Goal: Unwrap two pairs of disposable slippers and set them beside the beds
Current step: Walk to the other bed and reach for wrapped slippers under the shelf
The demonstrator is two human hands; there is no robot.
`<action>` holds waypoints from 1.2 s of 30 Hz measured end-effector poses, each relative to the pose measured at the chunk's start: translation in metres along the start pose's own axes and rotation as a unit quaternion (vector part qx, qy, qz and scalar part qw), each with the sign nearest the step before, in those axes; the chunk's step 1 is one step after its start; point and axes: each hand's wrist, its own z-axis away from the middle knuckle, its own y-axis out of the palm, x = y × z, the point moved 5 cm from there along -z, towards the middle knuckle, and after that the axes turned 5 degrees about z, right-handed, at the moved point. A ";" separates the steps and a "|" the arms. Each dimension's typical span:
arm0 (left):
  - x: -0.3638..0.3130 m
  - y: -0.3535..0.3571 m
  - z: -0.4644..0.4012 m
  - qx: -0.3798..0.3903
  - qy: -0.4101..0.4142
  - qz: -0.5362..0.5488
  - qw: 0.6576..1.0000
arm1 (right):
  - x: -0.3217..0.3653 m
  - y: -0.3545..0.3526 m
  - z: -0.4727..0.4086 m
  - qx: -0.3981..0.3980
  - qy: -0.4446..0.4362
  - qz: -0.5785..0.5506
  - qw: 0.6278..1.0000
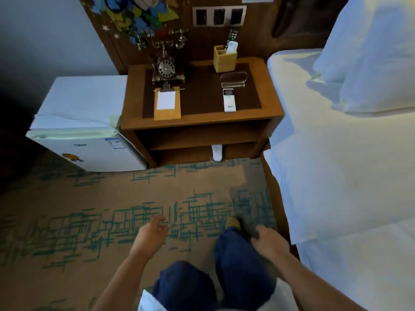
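Observation:
A white wrapped slipper pack [217, 152] sticks out of the lower shelf of the wooden nightstand [202, 122], its end hanging toward the carpet. My left hand [152, 233] hovers over the patterned carpet, fingers loosely apart and holding nothing. My right hand [268, 240] hangs above my right knee close to the bed's edge, fingers curled downward with nothing visible in them. Both hands are well short of the nightstand. The bed [348, 164] with white linen fills the right side.
A white mini fridge [85, 131] stands left of the nightstand. On the nightstand top are an antique dial telephone [167, 67], a clipboard notepad [167, 103], a white remote [229, 100] and a wooden holder [224, 57]. Open carpet [112, 209] lies ahead.

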 end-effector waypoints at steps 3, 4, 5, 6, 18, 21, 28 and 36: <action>-0.031 0.026 -0.051 0.019 -0.003 -0.053 0.998 | 0.018 -0.059 -0.073 -0.019 -0.024 0.029 0.999; -0.040 0.034 -0.067 0.027 -0.001 -0.071 0.997 | 0.024 -0.074 -0.097 -0.023 -0.031 0.029 0.999; -0.048 0.043 -0.085 0.034 0.005 -0.085 0.996 | 0.030 -0.085 -0.122 -0.027 -0.038 0.030 0.998; -0.057 0.052 -0.104 0.037 0.014 -0.098 0.994 | 0.036 -0.094 -0.146 -0.033 -0.046 0.032 0.998; -0.060 0.204 -0.390 0.065 0.173 -0.247 0.951 | 0.076 -0.016 -0.435 -0.102 -0.086 0.048 0.990; -0.051 0.243 -0.484 0.040 0.208 -0.276 0.938 | 0.086 0.014 -0.525 -0.143 -0.098 0.041 0.984; -0.052 0.320 -0.637 -0.035 0.291 -0.318 0.901 | 0.106 0.057 -0.686 -0.255 -0.109 0.083 0.957; -0.051 0.356 -0.695 0.045 0.267 -0.383 0.883 | 0.111 0.082 -0.747 -0.210 -0.132 0.134 0.959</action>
